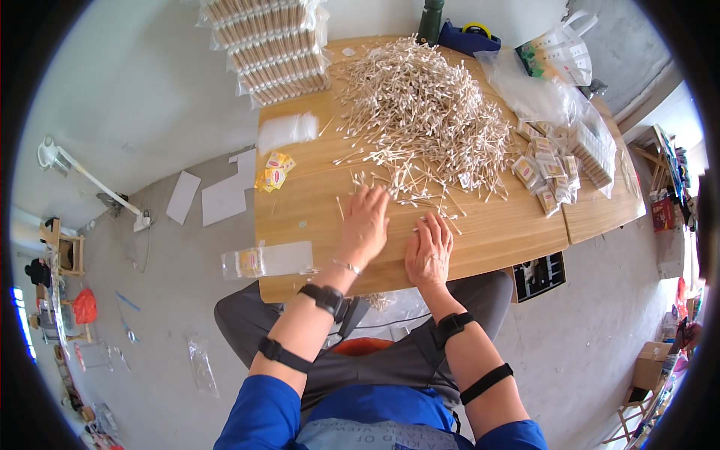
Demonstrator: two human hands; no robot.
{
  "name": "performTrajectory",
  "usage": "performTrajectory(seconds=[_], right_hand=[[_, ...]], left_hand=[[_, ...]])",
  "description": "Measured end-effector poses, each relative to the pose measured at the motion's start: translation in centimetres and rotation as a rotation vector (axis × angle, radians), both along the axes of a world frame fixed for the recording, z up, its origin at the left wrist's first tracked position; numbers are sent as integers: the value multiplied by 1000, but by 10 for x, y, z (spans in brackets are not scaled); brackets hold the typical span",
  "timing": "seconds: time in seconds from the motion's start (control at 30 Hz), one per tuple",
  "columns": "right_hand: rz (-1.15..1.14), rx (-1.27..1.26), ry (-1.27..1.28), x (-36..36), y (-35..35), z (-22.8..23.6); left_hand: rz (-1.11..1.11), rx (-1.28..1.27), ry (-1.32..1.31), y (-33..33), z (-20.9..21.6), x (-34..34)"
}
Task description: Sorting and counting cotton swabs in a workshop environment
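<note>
Seen from above, a person sits at a wooden table (480,232) strewn with cotton swabs; at the near left edge lies a flat clear packet (266,260), partly overhanging, with what looks like a small bundle of swabs at its left end; further back sit a few small yellow sachets (274,173), and behind them an empty-looking clear bag (288,130); at the far left corner rises a stack of sealed clear packs (268,46) filled with rows of swabs. The left hand (364,223) rests palm down on the table, fingers together, fingertips touching loose swabs at the heap's near edge; the right hand (430,248) lies flat just beside it, fingers slightly spread, also among stray swabs; neither hand pinches anything. The large heap of cotton swabs (420,112) covers the table's middle, directly beyond both hands. To the right lie small filled packets (546,166) in a cluster, a clear tray-like pack (592,154) of swabs, and crumpled clear bags (529,90); at the far edge stand a dark green bottle (430,21) and a blue tool (469,36).
</note>
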State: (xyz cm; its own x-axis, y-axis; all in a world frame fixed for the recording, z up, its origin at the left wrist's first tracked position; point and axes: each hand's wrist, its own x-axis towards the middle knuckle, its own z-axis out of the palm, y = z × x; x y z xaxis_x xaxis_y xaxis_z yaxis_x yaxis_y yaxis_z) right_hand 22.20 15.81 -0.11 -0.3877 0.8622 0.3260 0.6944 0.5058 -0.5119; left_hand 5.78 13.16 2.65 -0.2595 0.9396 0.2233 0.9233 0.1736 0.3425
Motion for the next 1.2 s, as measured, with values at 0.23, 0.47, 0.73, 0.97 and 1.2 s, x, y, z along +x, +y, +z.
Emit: performTrajectory(seconds=[0.23, 0.47, 0.73, 0.97, 1.2], right_hand=[[-3, -15, 21, 2, -2, 0], [-14, 29, 21, 1, -1, -1], [1, 0, 10, 0, -1, -1], [-6, 22, 10, -1, -2, 1], [0, 32, 13, 0, -2, 2]], left_hand=[[-191, -12, -36, -61, 4, 49], [-61, 167, -158, -59, 0, 23], [113, 212, -303, -49, -3, -17], [169, 44, -112, -31, 15, -24], [101, -33, -125, -29, 11, -14]])
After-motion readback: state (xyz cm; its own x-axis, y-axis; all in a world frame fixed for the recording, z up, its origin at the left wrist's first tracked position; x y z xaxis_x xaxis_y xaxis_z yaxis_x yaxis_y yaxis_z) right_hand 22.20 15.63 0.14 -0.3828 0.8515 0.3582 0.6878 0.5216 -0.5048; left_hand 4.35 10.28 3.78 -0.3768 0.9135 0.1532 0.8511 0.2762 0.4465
